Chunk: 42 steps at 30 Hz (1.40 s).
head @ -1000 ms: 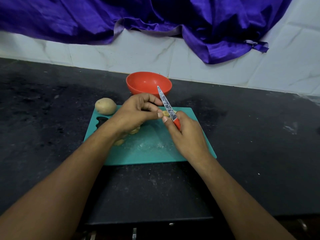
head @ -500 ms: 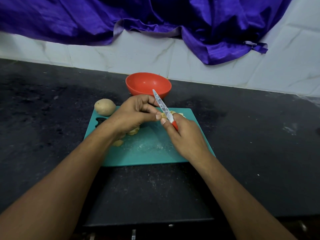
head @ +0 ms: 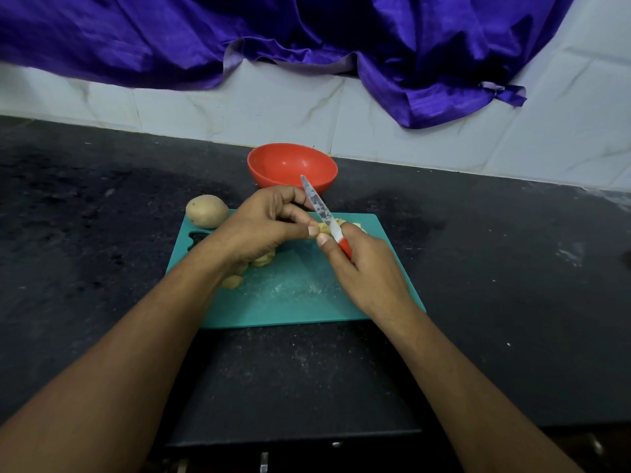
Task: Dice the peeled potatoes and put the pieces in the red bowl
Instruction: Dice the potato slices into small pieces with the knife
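My right hand (head: pixel 362 268) grips a small knife (head: pixel 321 209) by its red handle, blade pointing up and away toward the red bowl (head: pixel 292 165). My left hand (head: pixel 263 227) pinches a yellowish potato piece (head: pixel 322 228) against the blade over the teal cutting board (head: pixel 290 295). More cut potato pieces (head: pixel 263 261) lie on the board under my left wrist, partly hidden. A whole potato (head: pixel 206 211) sits at the board's far left corner. The bowl stands just beyond the board and looks empty.
The board lies on a dark stone counter (head: pixel 495 268) that runs back to a white tiled wall (head: pixel 273 110). A purple cloth (head: pixel 307 35) hangs over the wall above the bowl. The counter's front edge lies just below my forearms.
The knife blade has tilted and shifted slightly left, closer to my left fingers. Both hands stay over the board's far edge.
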Motion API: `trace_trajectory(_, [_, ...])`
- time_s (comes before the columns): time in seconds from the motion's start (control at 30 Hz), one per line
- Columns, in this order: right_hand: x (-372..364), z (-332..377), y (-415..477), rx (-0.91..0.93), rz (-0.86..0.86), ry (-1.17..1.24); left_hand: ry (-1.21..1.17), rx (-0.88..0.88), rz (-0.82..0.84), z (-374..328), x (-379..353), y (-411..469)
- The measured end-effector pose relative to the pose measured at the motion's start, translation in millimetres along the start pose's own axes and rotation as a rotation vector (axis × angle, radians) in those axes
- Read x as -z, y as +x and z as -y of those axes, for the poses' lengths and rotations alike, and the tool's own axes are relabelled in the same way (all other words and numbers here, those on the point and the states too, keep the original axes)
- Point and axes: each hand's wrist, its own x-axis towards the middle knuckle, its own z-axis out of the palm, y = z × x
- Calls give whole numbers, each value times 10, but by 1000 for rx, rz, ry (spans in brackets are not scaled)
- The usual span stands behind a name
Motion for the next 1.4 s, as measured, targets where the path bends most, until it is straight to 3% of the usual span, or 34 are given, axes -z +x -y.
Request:
trace_trajectory(0.5, [-16, 9, -25, 51, -18, -60, 45, -41, 16, -88, -80, -61])
trace_trajectory(0.7, [18, -11, -18, -42, -50, 177, 20, -32, -1, 12, -44, -39])
trace_trajectory(0.97, [21, -9, -34, 42, -20, 99, -31, -45, 25, 14, -62, -49])
trace_trajectory(1.23, [69, -140, 11, -177, -93, 744, -42, -47, -40, -12, -103, -44])
trace_trajectory(1.4, [75, -113, 1, -164, 5, 836, 45, -59, -25, 83, -117, 8])
